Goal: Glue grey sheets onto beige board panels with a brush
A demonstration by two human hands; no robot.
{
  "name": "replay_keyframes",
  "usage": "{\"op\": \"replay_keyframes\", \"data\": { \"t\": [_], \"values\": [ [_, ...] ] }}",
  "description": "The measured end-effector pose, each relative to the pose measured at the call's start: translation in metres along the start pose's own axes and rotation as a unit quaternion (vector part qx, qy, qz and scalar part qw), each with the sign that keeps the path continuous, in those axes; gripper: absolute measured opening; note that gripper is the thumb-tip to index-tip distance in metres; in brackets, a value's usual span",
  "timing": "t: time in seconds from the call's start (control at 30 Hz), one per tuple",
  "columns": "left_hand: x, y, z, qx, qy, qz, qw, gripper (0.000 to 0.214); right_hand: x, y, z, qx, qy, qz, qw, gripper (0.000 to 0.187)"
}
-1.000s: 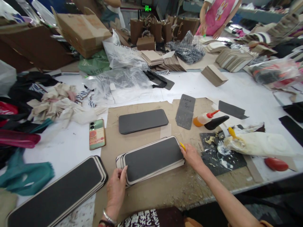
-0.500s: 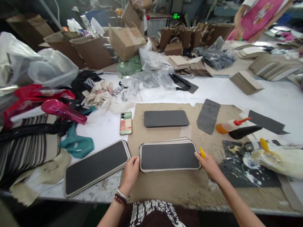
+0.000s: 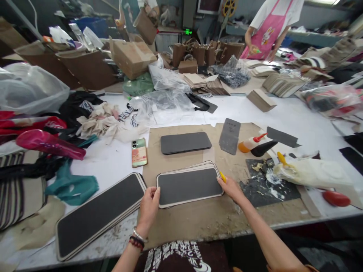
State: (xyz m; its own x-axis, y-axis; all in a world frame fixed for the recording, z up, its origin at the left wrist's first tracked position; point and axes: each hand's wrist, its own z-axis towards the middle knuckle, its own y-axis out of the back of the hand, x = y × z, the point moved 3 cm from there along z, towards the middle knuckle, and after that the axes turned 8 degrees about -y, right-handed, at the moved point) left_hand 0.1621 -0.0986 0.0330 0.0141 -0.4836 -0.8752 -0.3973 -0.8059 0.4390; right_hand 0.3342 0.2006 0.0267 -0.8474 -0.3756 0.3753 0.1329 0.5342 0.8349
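Partly hidden, a yellow tool [image 3: 222, 176] sits pinched in the right hand [image 3: 231, 189], the left hand [image 3: 149, 211] open.

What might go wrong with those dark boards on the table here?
The stack of boards under the left hand could slip, since its layers look loosely squared. The yellow-tipped tool in the right hand sits near the board edge and might mark it. The glue-smeared mat close by could soil anything that touches it.
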Motion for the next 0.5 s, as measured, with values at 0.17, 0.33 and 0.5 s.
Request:
{"op": "replay_keyframes", "data": {
  "t": [0.17, 0.33, 0.5],
  "values": [
    [0.005, -0.015, 0.003, 0.120, 0.159, -0.320, 0.926, 0.029, -0.003, -0.001, -0.007, 0.061, 0.004, 0.178, 0.982, 0.033],
    [0.008, -0.028, 0.005, 0.102, 0.236, -0.433, 0.864, 0.019, 0.005, 0.012, -0.031, 0.163, -0.090, 0.279, 0.942, 0.043],
    [0.004, -0.033, 0.000, 0.067, 0.258, -0.497, 0.826, 0.026, 0.047, 0.085, -0.064, 0.056, 0.004, 0.188, 0.981, 0.042]
  ]
}}
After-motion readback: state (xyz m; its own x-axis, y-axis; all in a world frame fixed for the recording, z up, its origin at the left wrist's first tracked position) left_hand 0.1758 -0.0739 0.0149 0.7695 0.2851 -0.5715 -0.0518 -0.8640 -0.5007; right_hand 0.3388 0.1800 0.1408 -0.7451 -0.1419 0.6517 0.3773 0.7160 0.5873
